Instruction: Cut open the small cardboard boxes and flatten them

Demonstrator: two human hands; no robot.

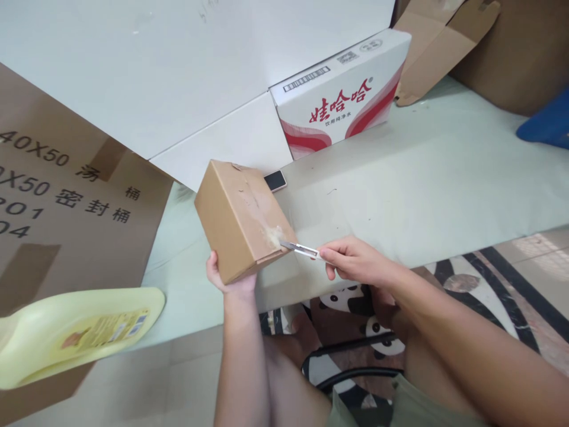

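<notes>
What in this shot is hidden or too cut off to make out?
Head view:
- Left hand: fingers behind the small brown cardboard box.
- Flat black phone: mostly behind that box.
- Pale yellow plastic bottle: cut by left edge, label blurred.
- Slim white utility knife: handle inside right hand.

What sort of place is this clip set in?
Likely a home or small-shop storage corner: a white red-printed drinks carton and a large brown printed carton crowd the pale green surface, and the right hand holds a slim utility knife to a small brown cardboard box.
</notes>
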